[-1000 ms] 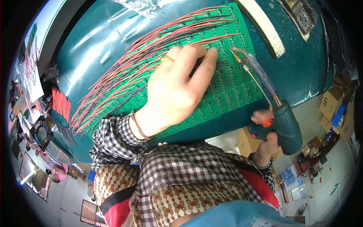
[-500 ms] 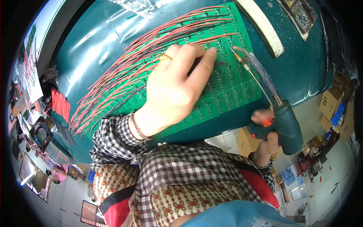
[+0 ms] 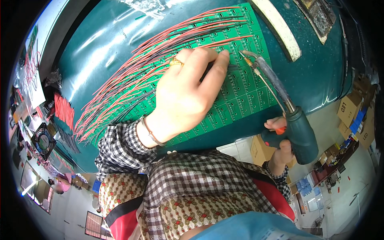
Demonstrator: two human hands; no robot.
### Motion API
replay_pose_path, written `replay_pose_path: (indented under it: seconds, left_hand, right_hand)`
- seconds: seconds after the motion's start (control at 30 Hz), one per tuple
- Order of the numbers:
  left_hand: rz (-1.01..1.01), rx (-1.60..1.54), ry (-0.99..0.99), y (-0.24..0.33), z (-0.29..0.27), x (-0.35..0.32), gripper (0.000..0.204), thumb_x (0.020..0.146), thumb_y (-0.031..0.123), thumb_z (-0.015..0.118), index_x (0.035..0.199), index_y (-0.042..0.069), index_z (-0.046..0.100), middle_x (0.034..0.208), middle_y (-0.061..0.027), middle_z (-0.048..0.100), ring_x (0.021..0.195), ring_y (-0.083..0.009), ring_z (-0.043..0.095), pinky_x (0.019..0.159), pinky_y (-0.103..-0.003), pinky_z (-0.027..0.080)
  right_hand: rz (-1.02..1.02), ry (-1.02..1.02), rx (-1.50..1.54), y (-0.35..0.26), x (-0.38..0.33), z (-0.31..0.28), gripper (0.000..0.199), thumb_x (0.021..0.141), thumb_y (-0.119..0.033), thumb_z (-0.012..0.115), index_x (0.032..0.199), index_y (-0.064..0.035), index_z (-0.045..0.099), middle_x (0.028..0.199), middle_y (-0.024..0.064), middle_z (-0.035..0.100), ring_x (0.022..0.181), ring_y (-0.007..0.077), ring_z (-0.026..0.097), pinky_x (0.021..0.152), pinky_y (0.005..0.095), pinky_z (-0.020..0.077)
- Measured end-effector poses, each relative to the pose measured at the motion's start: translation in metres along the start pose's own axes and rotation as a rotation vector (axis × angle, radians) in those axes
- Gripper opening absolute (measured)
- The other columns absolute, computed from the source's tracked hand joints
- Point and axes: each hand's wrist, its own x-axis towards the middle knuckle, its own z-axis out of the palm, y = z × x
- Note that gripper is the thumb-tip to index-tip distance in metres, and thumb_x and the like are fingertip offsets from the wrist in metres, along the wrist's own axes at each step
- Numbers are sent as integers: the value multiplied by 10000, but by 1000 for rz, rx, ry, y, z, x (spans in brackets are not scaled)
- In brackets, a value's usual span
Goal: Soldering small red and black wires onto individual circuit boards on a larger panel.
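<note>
My left hand (image 3: 184, 88) lies over the green circuit board panel (image 3: 248, 90), its thumb and fingers closed. A thin black wire (image 3: 232, 67) shows just beyond the fingertips; most of its length is hidden under the hand. In my right hand (image 3: 282, 148) is a dark green soldering gun (image 3: 302, 136), gripped by its handle with a finger near the red trigger. Its pointed tip and the bent solder feed tube sit over the panel, just right of my left fingertips. Rows of red and black wires (image 3: 132, 76) fan leftward across the panel.
A bundle of red wires (image 3: 64, 112) and a small black fan (image 3: 43, 141) are at the left. Behind the panel lie clear plastic (image 3: 146, 6) and a curved pale strip (image 3: 276, 28). A dirty metal tray (image 3: 318, 18) stands far right. Cardboard boxes (image 3: 350, 108) are beyond the table's right edge.
The soldering gun has shifted slightly left, its tip a little closer to my left fingertips. My left hand has hardly moved.
</note>
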Motion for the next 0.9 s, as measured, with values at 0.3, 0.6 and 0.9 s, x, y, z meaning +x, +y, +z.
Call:
replay_pose_path:
  seconds: [0.3, 0.6, 0.9]
  left_hand:
    - [6, 1, 2, -1, 0, 0, 340, 691, -48, 736, 1025, 14, 722, 885, -66, 623, 712, -200, 587, 585, -301, 478]
    - [69, 23, -32, -5, 0, -4, 378, 674, 59, 647, 1038, -37, 673, 945, -93, 569, 739, -207, 557, 604, -284, 485]
    - [6, 3, -1, -4, 1, -4, 341, 693, -43, 736, 1028, 23, 721, 892, -56, 622, 722, -192, 582, 597, -296, 476]
  right_hand:
    - [39, -15, -3, 0, -2, 0, 653, 910, -491, 634, 1102, 127, 547, 975, 196, 620, 939, 287, 644, 802, 372, 564]
    - [53, -23, -25, -2, -3, 1, 631, 915, -478, 635, 1096, 121, 553, 978, 186, 616, 925, 292, 642, 810, 385, 552]
    - [-16, -1, -56, 2, -2, 6, 708, 915, -489, 630, 1208, 138, 482, 968, 166, 611, 901, 284, 644, 813, 384, 542]
